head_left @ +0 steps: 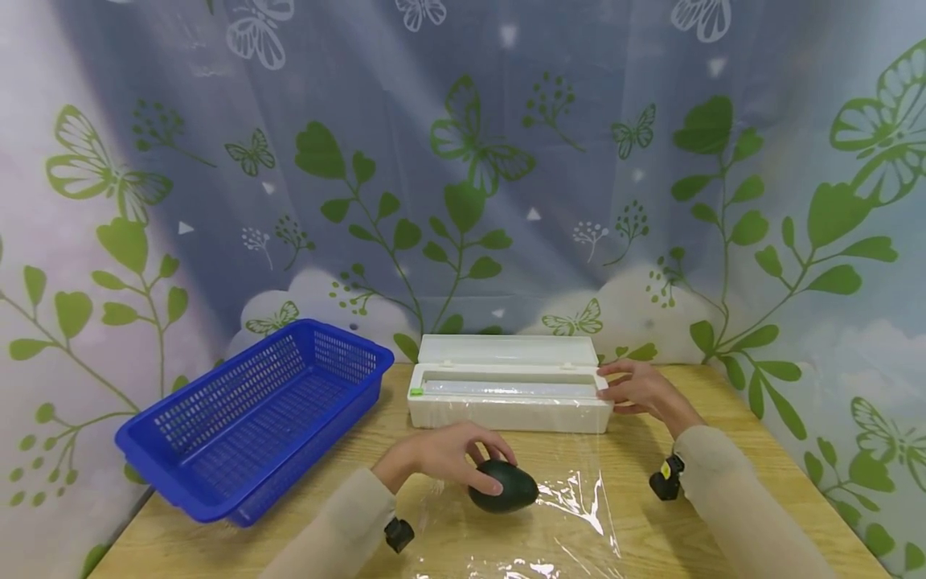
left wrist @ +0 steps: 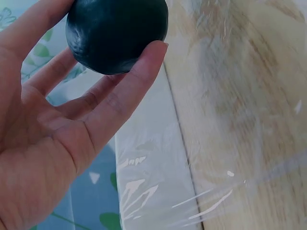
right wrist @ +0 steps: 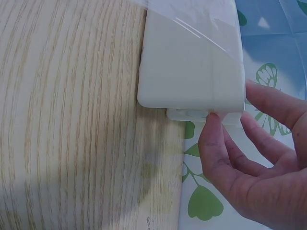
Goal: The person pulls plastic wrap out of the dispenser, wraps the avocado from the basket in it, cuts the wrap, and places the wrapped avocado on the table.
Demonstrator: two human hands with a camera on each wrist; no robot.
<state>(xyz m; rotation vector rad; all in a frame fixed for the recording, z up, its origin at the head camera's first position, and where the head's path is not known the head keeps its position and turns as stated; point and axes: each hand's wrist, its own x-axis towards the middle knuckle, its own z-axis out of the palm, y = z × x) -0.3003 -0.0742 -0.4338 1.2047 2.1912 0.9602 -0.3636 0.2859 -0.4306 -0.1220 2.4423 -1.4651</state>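
A dark green avocado [head_left: 510, 489] rests on a sheet of clear plastic wrap [head_left: 589, 503] spread over the wooden table. My left hand [head_left: 450, 455] grips the avocado with thumb and fingers around it; the left wrist view shows the dark fruit [left wrist: 117, 33] at the fingertips. Behind it stands a white wrap dispenser box [head_left: 506, 415], its lid [head_left: 506, 351] raised at the back and the roll visible inside. The wrap runs from the box toward me. At the box's right end, the fingers of my right hand [head_left: 642, 391] touch its corner, without closing around it.
A blue plastic basket [head_left: 256, 474] with slotted walls stands at the left of the wooden table [head_left: 651, 527]. A small green piece [head_left: 416, 392] sits on the box's left front edge. A patterned curtain [head_left: 535, 241] hangs close behind the table.
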